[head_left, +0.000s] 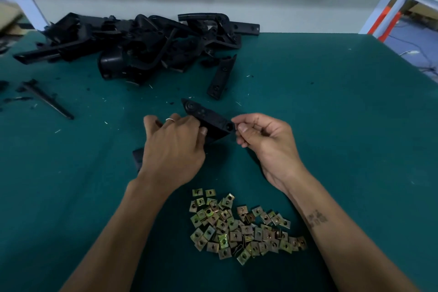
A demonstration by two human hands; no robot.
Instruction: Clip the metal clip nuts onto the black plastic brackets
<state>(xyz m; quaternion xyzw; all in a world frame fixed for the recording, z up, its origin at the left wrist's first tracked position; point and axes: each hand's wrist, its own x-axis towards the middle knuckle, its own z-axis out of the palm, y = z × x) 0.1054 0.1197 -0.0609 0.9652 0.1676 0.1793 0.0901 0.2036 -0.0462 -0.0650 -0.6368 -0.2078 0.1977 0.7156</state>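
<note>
My left hand (173, 149) grips a black plastic bracket (208, 117) in the middle of the green table, with its far end pointing up and left. My right hand (263, 140) pinches the bracket's right end between thumb and fingers; whether a clip nut sits under those fingertips is hidden. A second bracket end (137, 157) pokes out from under my left hand. A heap of several brass-coloured metal clip nuts (241, 225) lies on the table close to me, between my forearms.
A big pile of black plastic brackets (132, 42) lies at the back left of the green table (331, 125). One loose bracket (221, 77) sits beside the pile, and a thin black piece (47, 99) lies at the left. Small plastic scraps dot the mat.
</note>
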